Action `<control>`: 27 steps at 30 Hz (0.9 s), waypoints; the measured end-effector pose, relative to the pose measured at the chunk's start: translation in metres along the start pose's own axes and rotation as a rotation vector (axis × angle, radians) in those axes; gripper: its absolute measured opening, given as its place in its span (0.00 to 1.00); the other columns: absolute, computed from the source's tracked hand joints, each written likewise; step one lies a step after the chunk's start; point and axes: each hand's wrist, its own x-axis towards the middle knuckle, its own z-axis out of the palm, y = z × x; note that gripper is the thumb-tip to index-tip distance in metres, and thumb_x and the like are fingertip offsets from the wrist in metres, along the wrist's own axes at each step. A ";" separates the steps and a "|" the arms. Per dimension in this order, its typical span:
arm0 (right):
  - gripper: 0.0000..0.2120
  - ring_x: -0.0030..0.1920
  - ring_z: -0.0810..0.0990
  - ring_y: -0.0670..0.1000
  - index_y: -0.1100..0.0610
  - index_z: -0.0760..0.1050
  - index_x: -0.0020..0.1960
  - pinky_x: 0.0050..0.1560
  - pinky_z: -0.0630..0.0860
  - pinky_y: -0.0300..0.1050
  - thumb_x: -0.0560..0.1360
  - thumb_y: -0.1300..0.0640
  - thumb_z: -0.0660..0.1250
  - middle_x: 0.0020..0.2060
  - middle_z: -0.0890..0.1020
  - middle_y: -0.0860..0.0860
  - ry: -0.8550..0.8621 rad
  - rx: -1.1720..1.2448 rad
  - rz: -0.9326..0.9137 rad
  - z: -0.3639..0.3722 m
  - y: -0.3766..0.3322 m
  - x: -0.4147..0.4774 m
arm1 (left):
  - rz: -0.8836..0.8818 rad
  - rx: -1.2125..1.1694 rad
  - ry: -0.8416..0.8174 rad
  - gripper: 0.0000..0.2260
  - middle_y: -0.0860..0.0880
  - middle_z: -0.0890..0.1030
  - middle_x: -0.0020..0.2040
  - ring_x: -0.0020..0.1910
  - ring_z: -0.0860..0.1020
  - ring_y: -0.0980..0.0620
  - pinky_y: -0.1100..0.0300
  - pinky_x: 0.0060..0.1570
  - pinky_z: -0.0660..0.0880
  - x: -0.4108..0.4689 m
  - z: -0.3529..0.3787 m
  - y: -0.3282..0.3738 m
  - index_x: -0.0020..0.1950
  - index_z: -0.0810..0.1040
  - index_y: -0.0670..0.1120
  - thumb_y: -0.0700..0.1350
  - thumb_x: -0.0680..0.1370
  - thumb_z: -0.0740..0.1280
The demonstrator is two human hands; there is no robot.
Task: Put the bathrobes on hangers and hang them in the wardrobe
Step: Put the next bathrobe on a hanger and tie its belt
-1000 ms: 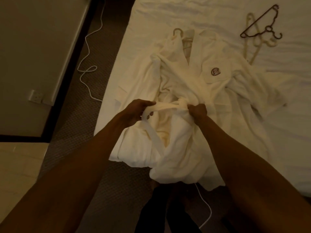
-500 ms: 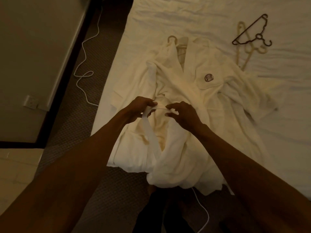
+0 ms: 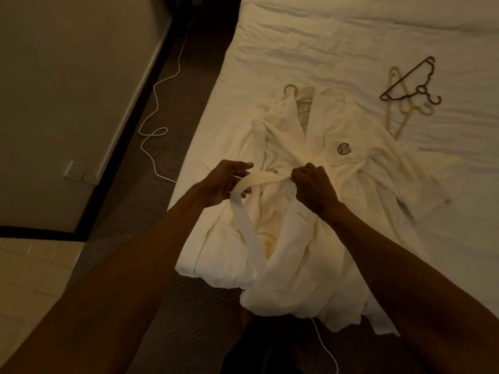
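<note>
Hanger (image 3: 291, 89) mostly hidden, tucked inside bathrobe (image 3: 283, 139)

No words, letters or numbers are being shown clearly enough to be read. A single sign is being displayed: a small round dark emblem (image 3: 344, 149), built of stacked curved lines, is being carried on the chest of the white bathrobe (image 3: 286, 136) spread on the bed (image 3: 351, 36).

cream bathrobe (image 3: 291, 147) with dark round emblem (image 3: 344, 149), black hanger (image 3: 411, 83), white sheet (image 3: 351, 39)
</note>
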 end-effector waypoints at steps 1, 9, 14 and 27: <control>0.03 0.38 0.77 0.61 0.60 0.74 0.39 0.37 0.70 0.52 0.69 0.66 0.67 0.32 0.78 0.56 -0.001 -0.007 0.072 -0.003 0.004 0.000 | 0.017 -0.058 0.007 0.11 0.43 0.77 0.34 0.28 0.74 0.49 0.61 0.28 0.69 -0.004 -0.004 0.010 0.42 0.80 0.41 0.49 0.75 0.67; 0.25 0.64 0.71 0.59 0.55 0.70 0.68 0.63 0.69 0.56 0.75 0.47 0.69 0.64 0.75 0.56 -0.405 0.282 0.368 -0.028 0.000 0.010 | 0.142 0.115 0.021 0.10 0.50 0.68 0.30 0.28 0.64 0.56 0.63 0.30 0.56 -0.035 -0.058 0.071 0.45 0.81 0.42 0.46 0.80 0.64; 0.43 0.62 0.73 0.51 0.41 0.54 0.77 0.58 0.74 0.50 0.69 0.42 0.74 0.72 0.68 0.46 -0.238 0.504 0.153 -0.050 -0.044 0.034 | 0.087 0.193 0.002 0.09 0.49 0.71 0.31 0.28 0.67 0.56 0.63 0.27 0.62 -0.025 -0.031 0.072 0.50 0.77 0.42 0.48 0.79 0.65; 0.22 0.43 0.79 0.44 0.46 0.73 0.65 0.40 0.76 0.43 0.74 0.40 0.67 0.57 0.81 0.41 -0.028 0.496 0.172 -0.007 -0.002 -0.020 | 0.084 0.279 -0.121 0.12 0.49 0.68 0.31 0.28 0.65 0.55 0.60 0.31 0.58 0.034 0.049 0.030 0.44 0.80 0.41 0.49 0.80 0.64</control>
